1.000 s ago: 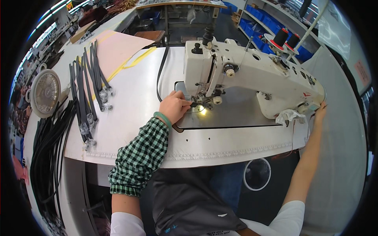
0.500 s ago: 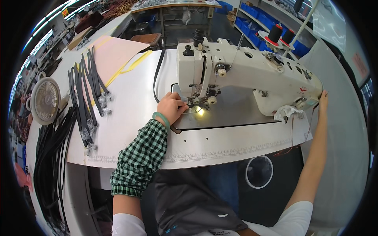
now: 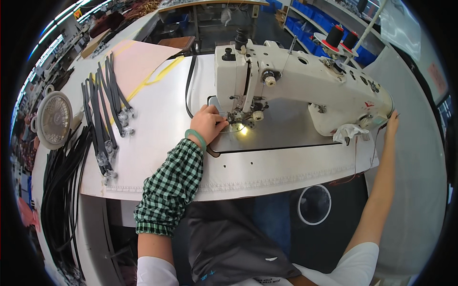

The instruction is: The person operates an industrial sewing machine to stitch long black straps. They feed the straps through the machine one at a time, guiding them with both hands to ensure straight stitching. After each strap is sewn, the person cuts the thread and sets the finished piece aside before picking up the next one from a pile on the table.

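Note:
A white sewing machine [image 3: 296,71] stands on the table, its lamp lighting the needle area. My left hand [image 3: 208,125] is closed at the left of the presser foot [image 3: 237,119], thumb and fingers pinched together. A narrow black strap [image 3: 190,88] loops from behind the machine head down to this hand; its end is hidden by the fingers. At the machine's far right end, my right hand [image 3: 393,123] is curled round the handwheel [image 3: 392,106], its fingers partly hidden behind it.
Several black straps with clear-wrapped ends [image 3: 101,119] lie to the left, beside a pale basket [image 3: 54,120]. Longer black strips [image 3: 64,190] hang over the table's left edge. Pink sheet [image 3: 138,64] and yellow tape [image 3: 164,71] lie behind. Thread cones [image 3: 335,36] stand at back right.
The whole view has shifted slightly. Both hands keep their places, the left by the presser foot and the right on the handwheel.

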`<state>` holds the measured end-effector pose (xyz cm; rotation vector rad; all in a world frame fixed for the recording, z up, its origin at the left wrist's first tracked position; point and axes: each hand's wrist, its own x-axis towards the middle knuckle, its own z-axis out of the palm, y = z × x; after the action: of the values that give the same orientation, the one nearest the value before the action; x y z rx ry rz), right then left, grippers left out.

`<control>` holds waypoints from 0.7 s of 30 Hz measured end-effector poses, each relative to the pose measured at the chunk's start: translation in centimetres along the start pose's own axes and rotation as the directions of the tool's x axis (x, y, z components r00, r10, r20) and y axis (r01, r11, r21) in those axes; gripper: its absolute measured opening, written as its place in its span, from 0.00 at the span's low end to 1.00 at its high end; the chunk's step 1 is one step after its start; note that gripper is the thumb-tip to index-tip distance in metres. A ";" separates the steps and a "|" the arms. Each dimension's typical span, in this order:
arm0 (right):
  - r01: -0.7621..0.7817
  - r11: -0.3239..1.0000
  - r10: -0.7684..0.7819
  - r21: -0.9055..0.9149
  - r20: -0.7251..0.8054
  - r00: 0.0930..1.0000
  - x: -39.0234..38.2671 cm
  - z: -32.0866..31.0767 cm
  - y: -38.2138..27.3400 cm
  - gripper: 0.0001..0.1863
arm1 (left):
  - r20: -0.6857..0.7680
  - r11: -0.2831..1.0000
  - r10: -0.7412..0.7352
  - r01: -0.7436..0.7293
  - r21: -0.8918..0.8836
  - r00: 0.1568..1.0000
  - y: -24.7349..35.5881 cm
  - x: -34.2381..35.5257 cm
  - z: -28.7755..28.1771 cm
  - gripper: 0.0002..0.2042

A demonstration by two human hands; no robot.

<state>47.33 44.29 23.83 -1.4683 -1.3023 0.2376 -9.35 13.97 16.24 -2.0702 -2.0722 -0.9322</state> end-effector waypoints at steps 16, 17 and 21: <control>0.179 0.923 -0.195 -0.341 -0.012 0.981 3.2 -1.7 -1.3 0.30 | 0.006 1.000 0.001 -0.001 -0.014 1.000 0.1 0.5 0.4 0.06; 0.190 0.921 -0.190 -0.339 0.032 0.981 2.8 -1.0 -2.8 0.29 | 0.002 1.000 0.001 -0.001 -0.003 1.000 -0.1 0.4 0.4 0.06; 0.024 0.941 0.034 -0.337 0.166 0.986 2.4 -1.7 -3.2 0.27 | -0.009 1.000 0.000 0.000 -0.007 1.000 0.1 0.5 0.3 0.06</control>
<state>47.62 44.59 28.22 -1.7722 -1.5333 0.1485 -9.19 14.51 16.25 -2.0661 -2.0671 -0.9485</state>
